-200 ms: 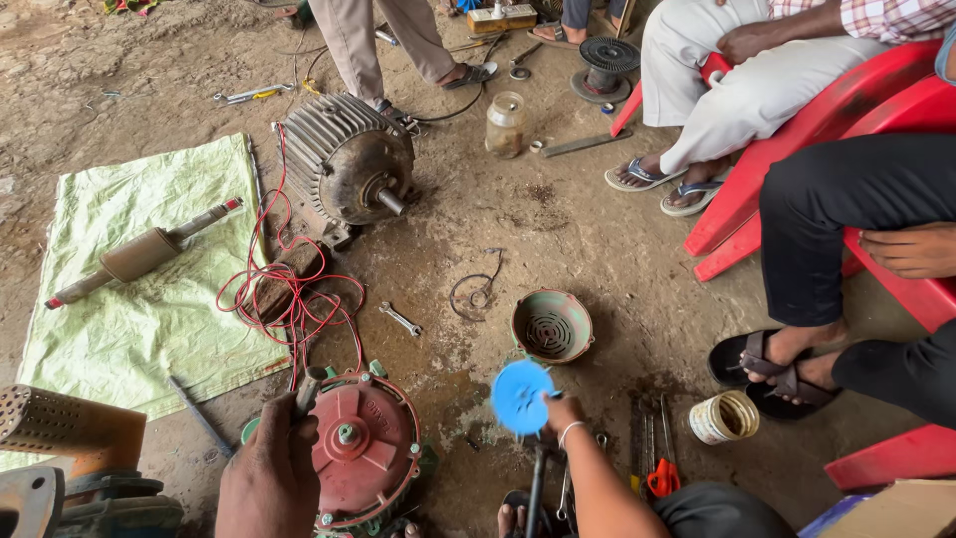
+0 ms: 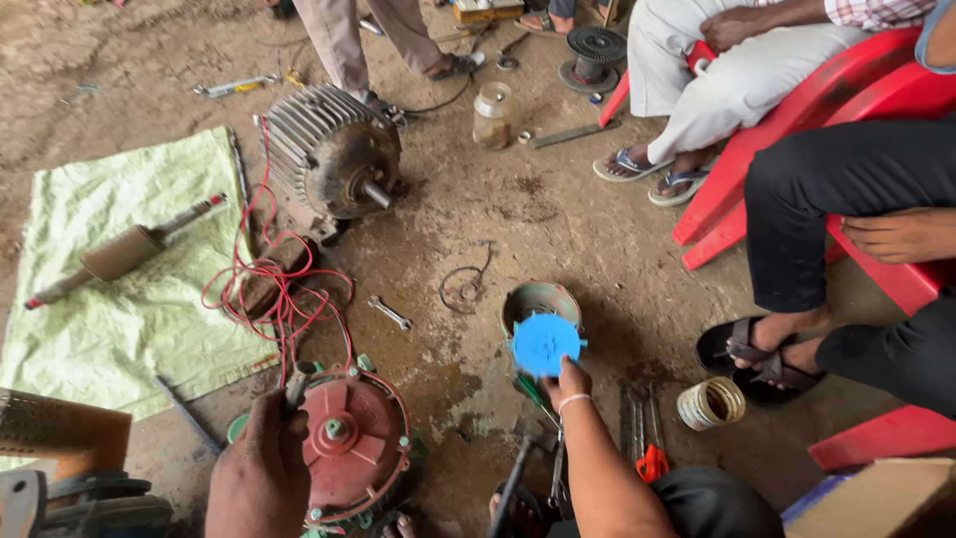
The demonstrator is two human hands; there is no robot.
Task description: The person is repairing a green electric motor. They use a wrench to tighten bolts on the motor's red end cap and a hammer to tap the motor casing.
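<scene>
**Hands on the motor cover and the blue fan**

The left hand point(image 2: 261, 468) lies curled over the rim of the red motor end cover point(image 2: 351, 441), fingers closed on its edge by the red wires point(image 2: 269, 284). The right hand point(image 2: 568, 384) pinches the blue plastic fan point(image 2: 545, 344), held just above a round metal bowl point(image 2: 539, 297) whose contents cannot be made out. A glass jar point(image 2: 492, 113) stands farther off on the dirt floor point(image 2: 558, 214).
</scene>
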